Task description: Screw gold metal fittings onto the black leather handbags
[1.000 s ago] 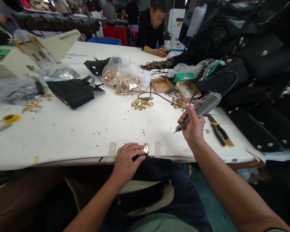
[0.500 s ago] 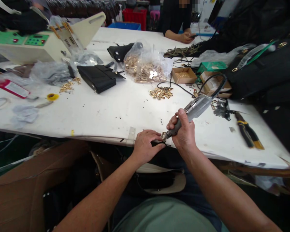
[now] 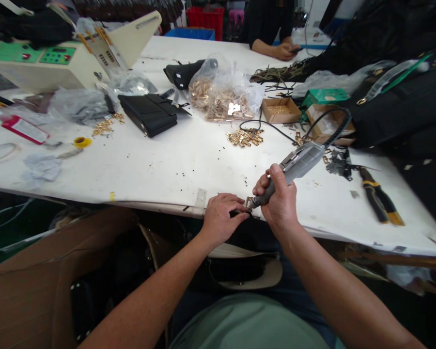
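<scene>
My right hand (image 3: 280, 196) is wrapped round a grey electric screwdriver (image 3: 301, 162), which slants down and left with a cable at its upper end. Its tip meets a small gold metal fitting (image 3: 247, 201) at the table's front edge. From the left, my left hand (image 3: 222, 217) pinches the fitting and a dark piece under it between thumb and fingers; most of that piece is hidden. Below the edge, on my lap, lies an open bag with a pale lining (image 3: 272, 276).
Gold fittings lie in a pile (image 3: 245, 137) behind the screwdriver, near a plastic bag of fittings (image 3: 228, 99). Cardboard boxes (image 3: 281, 110) and pliers (image 3: 381, 198) are on the right. A black bag (image 3: 148, 114) and a machine (image 3: 54, 68) stand left. A person's hands (image 3: 287, 51) hold a phone opposite.
The whole view has shifted slightly, so things on the table appear a little further right. Both hands keep the same grip, with the screwdriver tip still at the fitting.
</scene>
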`<state>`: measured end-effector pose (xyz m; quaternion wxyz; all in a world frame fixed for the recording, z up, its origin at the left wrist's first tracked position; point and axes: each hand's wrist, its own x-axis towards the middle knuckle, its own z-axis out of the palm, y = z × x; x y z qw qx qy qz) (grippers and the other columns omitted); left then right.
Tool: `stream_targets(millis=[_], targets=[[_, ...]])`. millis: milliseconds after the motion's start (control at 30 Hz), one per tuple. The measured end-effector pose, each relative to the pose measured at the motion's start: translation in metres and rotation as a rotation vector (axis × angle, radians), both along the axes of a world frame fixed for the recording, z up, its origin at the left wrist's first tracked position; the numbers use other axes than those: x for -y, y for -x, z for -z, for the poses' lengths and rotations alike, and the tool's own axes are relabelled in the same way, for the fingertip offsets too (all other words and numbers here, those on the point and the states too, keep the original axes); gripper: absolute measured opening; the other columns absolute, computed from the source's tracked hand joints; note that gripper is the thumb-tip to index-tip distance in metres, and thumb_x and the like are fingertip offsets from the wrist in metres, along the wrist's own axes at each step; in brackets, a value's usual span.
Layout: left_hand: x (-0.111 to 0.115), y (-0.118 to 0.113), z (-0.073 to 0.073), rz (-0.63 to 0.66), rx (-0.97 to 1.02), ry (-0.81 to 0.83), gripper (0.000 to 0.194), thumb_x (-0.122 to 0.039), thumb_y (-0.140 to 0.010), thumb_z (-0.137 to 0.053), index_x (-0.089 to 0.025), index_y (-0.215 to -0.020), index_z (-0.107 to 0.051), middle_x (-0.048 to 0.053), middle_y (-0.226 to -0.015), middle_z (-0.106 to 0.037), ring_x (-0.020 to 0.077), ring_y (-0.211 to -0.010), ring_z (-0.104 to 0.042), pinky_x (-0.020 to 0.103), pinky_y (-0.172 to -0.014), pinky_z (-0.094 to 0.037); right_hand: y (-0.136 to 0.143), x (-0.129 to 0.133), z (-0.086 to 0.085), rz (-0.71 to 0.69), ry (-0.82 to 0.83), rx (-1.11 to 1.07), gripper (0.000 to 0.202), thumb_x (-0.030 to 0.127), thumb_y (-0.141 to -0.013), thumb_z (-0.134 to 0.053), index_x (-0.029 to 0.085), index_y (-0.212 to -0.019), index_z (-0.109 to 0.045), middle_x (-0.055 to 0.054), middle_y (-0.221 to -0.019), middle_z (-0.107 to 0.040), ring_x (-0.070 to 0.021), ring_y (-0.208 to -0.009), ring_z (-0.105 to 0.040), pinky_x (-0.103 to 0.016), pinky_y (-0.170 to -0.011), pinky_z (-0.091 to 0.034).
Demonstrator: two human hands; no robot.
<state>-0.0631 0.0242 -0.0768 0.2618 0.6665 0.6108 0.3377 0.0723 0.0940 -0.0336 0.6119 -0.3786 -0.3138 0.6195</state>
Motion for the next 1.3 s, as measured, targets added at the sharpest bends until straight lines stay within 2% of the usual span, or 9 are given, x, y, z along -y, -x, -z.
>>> stream_targets(millis=[333,933,1300], targets=[[-0.0008,-0.0001,0.0034,0.007,0.067,-0.076,0.011,-0.024,-0.073,-0.089,-0.028,-0.078,-0.08,0.0,-0.095,-0.08,0.0241,-0.103,-0.07,0.043,-0.097,-0.053,-0.0013,0.0027,-0.0004,-0.004,-0.016,-0.001,0.04,0.049,-0.081,-0.08,0.022,-0.074,-0.052,0.008,-0.058,-0.05,-0.0086,-0.045,-0.049,-0.022,-0.047,-0.05],[0.001,-0.0004,0.0048,0.007,0.0,-0.077,0.007,-0.027,-0.078,-0.085,-0.03,-0.083,-0.081,-0.002,-0.099,-0.08,0.0256,-0.108,-0.069,0.045,-0.099,-0.051,0.002,0.0041,0.0005,-0.009,-0.009,-0.015,0.038,0.049,-0.081,-0.08,0.022,-0.076,-0.053,0.007,-0.059,-0.05,-0.0085,-0.045,-0.049,-0.022,-0.046,-0.05],[0.0013,-0.0019,0.0049,-0.009,-0.027,-0.081,0.01,-0.022,-0.077,-0.083,-0.029,-0.083,-0.079,-0.002,-0.1,-0.08,0.0254,-0.111,-0.068,0.046,-0.1,-0.049,0.0028,0.0047,-0.0002,-0.006,-0.045,0.015,0.037,0.049,-0.082,-0.079,0.021,-0.074,-0.054,0.007,-0.056,-0.051,-0.0092,-0.044,-0.048,-0.023,-0.045,-0.047]])
